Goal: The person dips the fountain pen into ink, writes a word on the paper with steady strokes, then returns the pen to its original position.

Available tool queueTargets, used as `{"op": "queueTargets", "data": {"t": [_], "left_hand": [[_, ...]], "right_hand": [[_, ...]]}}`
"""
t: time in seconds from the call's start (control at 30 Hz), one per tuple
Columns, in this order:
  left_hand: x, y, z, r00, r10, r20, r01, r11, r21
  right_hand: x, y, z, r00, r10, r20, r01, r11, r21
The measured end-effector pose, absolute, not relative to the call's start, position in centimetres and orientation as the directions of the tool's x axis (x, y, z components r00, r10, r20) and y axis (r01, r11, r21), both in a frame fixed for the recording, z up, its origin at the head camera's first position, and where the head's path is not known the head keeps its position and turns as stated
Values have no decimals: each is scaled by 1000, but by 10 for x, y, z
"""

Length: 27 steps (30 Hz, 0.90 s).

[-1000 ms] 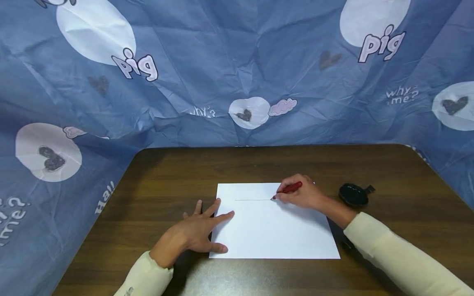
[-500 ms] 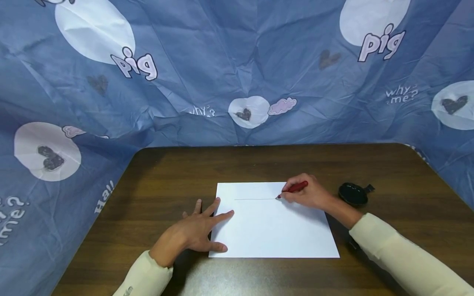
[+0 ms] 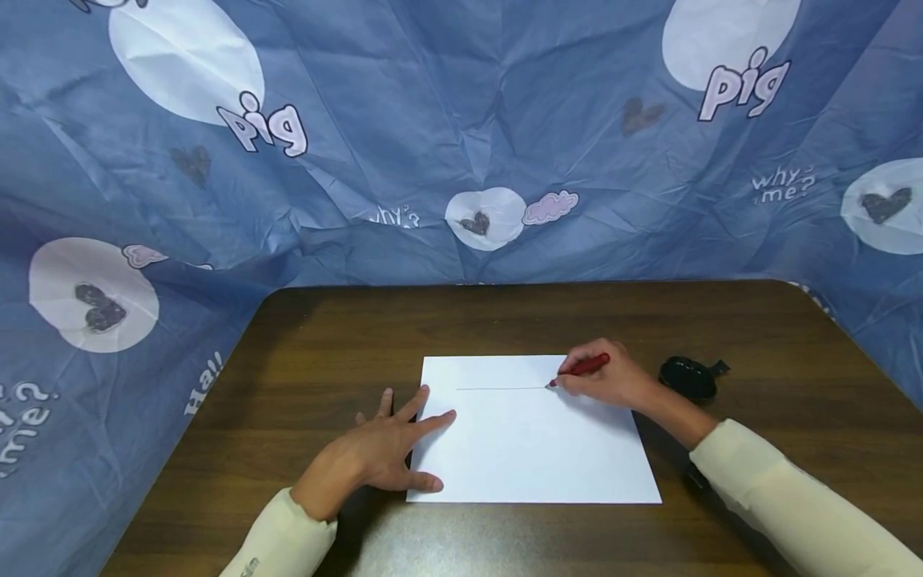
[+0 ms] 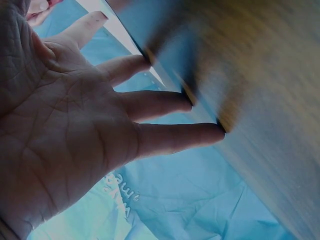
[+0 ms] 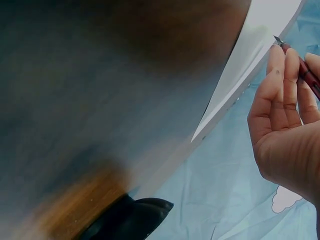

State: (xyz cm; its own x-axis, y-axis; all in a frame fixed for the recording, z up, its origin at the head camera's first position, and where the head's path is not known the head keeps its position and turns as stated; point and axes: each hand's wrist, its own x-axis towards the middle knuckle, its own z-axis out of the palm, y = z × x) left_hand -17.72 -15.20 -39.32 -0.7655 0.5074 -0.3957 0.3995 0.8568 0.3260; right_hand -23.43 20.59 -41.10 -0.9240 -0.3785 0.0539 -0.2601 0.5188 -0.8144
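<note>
A white sheet of paper (image 3: 534, 449) lies on the table with a thin dark line (image 3: 497, 389) running across its upper part. My right hand (image 3: 609, 378) pinches a red pen (image 3: 590, 365), its tip down on the paper at the line's right end. In the right wrist view the pen (image 5: 309, 77) shows a pointed metal tip. Fingers spread, my left hand (image 3: 385, 450) rests at the sheet's left edge, with thumb and index finger on the paper and other fingers over the wood. The left wrist view shows the palm (image 4: 65, 125) and extended fingers.
A round black dish-like object with a tab (image 3: 688, 379) stands on the brown wooden table (image 3: 346, 336), right of my right hand. A small dark item (image 3: 696, 478) shows partly beside the right sleeve. A printed blue cloth (image 3: 404, 144) hangs behind the table.
My right hand has moved steadily to the right with the pen, and the line on the paper has grown longer that way. My left hand and the sheet have stayed put.
</note>
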Motion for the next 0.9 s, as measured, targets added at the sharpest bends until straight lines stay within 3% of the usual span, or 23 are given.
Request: {"op": "queueTargets", "data": {"t": [0.57,0.9], "left_hand": [[-178,-152,-394,-763,506,-402,403,859,316],[-179,-151,-395,-766,492,-414,392,868,305]], "right_hand": [[-235,213,-409,-934,-357,-4,-216,576,-789],[-235,212,-408,-912,-393,117,-312,480,-820]]}}
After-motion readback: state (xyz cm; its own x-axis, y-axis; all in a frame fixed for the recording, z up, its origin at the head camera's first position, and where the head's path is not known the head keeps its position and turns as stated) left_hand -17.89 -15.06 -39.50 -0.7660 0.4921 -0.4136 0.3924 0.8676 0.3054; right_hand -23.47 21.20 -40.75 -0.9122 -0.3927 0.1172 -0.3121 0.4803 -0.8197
